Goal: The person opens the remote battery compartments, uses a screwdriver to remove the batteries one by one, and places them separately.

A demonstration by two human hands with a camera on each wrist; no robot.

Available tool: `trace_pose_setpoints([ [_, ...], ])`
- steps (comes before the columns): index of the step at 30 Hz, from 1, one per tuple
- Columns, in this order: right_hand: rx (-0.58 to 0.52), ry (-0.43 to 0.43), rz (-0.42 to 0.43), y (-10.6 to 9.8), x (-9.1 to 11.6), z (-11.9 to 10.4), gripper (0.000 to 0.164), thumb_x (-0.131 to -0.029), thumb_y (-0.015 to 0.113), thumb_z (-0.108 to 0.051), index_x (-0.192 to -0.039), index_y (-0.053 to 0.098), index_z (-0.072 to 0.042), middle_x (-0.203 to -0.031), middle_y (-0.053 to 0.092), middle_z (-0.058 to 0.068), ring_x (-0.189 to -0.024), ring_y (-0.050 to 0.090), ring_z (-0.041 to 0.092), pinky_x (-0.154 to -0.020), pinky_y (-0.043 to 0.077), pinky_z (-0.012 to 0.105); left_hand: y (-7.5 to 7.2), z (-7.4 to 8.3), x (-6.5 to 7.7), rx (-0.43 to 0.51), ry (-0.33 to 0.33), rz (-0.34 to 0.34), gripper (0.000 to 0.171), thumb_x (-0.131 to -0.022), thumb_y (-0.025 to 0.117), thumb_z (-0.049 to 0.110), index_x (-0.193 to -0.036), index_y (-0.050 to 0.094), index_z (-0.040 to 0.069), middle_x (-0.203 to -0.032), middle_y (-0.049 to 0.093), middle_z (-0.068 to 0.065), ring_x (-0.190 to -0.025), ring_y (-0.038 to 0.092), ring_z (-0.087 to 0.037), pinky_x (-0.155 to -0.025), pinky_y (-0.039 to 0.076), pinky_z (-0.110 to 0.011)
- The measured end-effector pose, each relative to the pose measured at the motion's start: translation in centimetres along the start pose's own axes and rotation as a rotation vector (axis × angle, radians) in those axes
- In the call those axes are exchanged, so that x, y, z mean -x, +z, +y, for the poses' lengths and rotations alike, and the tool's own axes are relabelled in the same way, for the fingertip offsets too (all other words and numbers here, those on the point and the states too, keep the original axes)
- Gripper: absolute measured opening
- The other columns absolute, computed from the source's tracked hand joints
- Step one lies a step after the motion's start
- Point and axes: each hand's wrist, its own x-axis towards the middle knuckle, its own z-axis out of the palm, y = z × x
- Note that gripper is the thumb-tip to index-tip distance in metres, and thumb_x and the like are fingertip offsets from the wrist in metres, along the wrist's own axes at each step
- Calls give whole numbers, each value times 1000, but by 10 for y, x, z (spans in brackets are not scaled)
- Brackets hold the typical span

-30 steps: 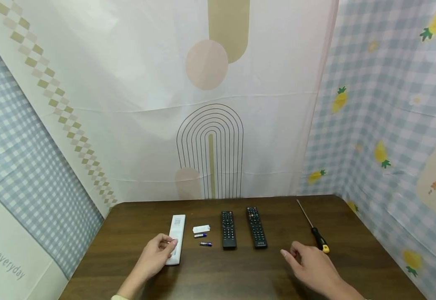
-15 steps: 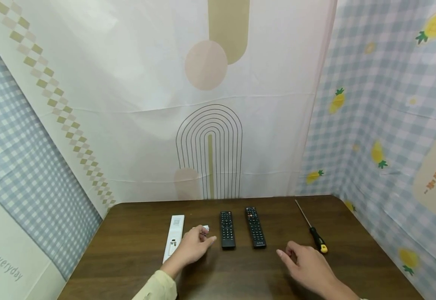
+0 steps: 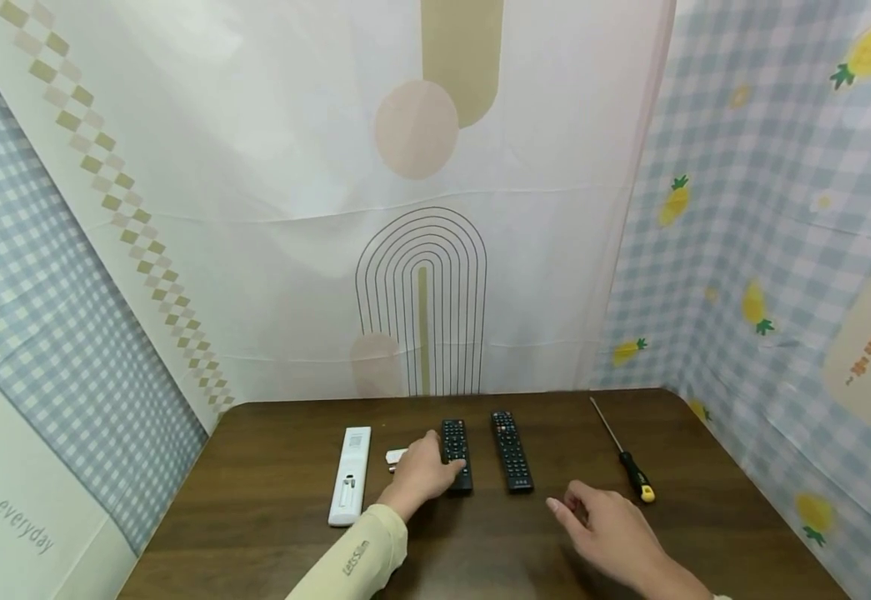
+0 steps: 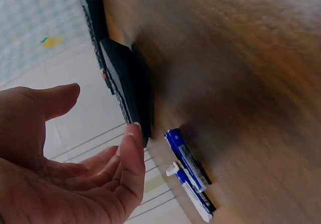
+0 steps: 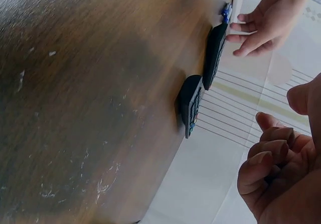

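My left hand (image 3: 422, 473) hovers over the near black remote control (image 3: 453, 439), thumb and fingers apart. The left wrist view shows the fingertips (image 4: 131, 138) beside that remote (image 4: 125, 81), with a gap between thumb and fingers. Two blue-and-white batteries (image 4: 186, 158) lie below it. In the head view the hand hides them, along with part of a small white cover (image 3: 394, 456). To the left lies a white remote control (image 3: 350, 475), its battery compartment uncovered. My right hand (image 3: 615, 533) holds nothing, its fingers loosely curled above the table.
A second black remote control (image 3: 512, 454) lies right of the first. Farther right is a screwdriver (image 3: 636, 477) with a black and yellow handle. The brown wooden table (image 3: 270, 467) ends at a printed cloth backdrop (image 3: 292, 292).
My left hand has left the white remote, passed over the cover and batteries, and moved right to the near black remote. The white remote's open compartment has come into sight. The right hand stays nearly still.
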Motion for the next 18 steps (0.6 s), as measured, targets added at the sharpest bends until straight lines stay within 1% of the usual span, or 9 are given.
trace_pose_setpoints([
  [2, -7, 1, -1, 2, 0, -1, 33, -103, 68, -48, -79, 58, -28, -56, 45, -11, -48, 35, 3, -48, 28, 22, 4, 2, -3, -29, -2, 4, 74, -93, 82, 37, -142, 54, -11, -125, 71, -29, -112, 71, -43, -97, 59, -59],
  [5, -17, -1, -5, 3, 1, -1, 32, -103, 69, -47, -79, 59, -28, -56, 45, -12, -48, 34, 3, -47, 28, 22, 9, 3, -8, -56, -13, -8, 80, -92, 83, 39, -146, 52, -11, -126, 70, -30, -113, 71, -43, -97, 59, -58],
  [10, -24, -5, -9, 5, 0, -1, 31, -103, 69, -44, -79, 59, -28, -55, 46, -12, -47, 33, 3, -47, 27, 21, 13, 7, -12, -61, -46, -44, 90, -91, 84, 42, -152, 46, -11, -138, 64, -33, -125, 66, -46, -106, 55, -59],
  [15, -23, 7, -22, 7, -1, -2, 31, -103, 68, -47, -80, 59, -29, -56, 46, -11, -47, 35, 4, -47, 28, 22, 17, 14, -15, -63, -76, -48, 96, -88, 87, 44, -153, 44, -11, -143, 61, -33, -131, 62, -47, -108, 54, -60],
  [18, -29, 12, -28, 7, -2, -4, 31, -103, 69, -47, -80, 60, -29, -56, 47, -11, -48, 36, 4, -47, 28, 22, 20, 17, -17, -87, -92, -46, 99, -88, 87, 46, -155, 42, -11, -146, 59, -34, -132, 61, -48, -107, 54, -61],
])
